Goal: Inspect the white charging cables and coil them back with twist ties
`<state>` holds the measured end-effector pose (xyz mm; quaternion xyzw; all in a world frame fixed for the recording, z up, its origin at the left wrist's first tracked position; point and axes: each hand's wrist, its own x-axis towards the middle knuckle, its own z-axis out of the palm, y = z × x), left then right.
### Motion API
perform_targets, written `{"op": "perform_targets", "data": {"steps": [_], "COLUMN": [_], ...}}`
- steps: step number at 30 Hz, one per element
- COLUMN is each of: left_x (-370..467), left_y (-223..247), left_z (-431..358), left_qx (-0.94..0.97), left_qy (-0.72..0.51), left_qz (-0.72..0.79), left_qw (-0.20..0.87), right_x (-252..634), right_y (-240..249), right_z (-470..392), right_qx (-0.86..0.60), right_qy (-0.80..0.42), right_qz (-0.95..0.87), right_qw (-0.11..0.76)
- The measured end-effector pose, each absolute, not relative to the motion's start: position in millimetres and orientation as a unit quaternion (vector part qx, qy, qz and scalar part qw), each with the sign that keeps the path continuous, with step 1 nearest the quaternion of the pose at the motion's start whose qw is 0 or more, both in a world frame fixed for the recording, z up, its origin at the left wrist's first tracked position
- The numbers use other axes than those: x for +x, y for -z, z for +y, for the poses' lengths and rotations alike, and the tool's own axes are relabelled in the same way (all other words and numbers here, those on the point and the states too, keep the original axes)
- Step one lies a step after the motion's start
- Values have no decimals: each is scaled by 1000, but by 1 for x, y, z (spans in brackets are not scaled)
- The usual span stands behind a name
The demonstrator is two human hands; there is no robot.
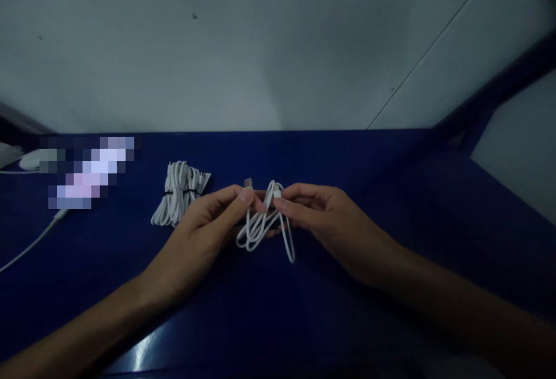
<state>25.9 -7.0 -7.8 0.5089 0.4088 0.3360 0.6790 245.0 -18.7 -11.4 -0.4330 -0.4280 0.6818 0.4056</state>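
Observation:
A loosely looped white cable (256,231) hangs between my two hands over the blue table (269,309). My left hand (212,217) is closed on one end, pinching a plug with a metal tip (248,183) between thumb and fingers. At the other end, my right hand (321,208) grips a smaller white connector (277,192), also with thumb and fingers. The loops droop below the fingertips, and one narrow loop hangs lower, under my right fingers. Beyond my left hand lie bundled white cables (176,202) bound with black ties, partly hidden by that hand.
At the left, a pixelated bright device (93,173) has a white cord (32,246) running to the left edge. Another white object (32,160) is beside it. A pale wall (217,66) rises behind the table, and a dark blue frame (499,95) slants at the right.

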Motion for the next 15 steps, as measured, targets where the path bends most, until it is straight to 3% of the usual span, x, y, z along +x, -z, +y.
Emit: {"op": "perform_targets", "data": {"steps": [15], "left_x": [25], "left_y": [7], "left_z": [-13], "left_qx": [576], "left_qy": [-341], "left_qz": [469], "left_qw": [576], "right_x": [243], "right_y": [12], "right_z": [-23], "right_qx": [-455], "right_qy": [-616], "right_qz": [-462], "right_qw": [448]}}
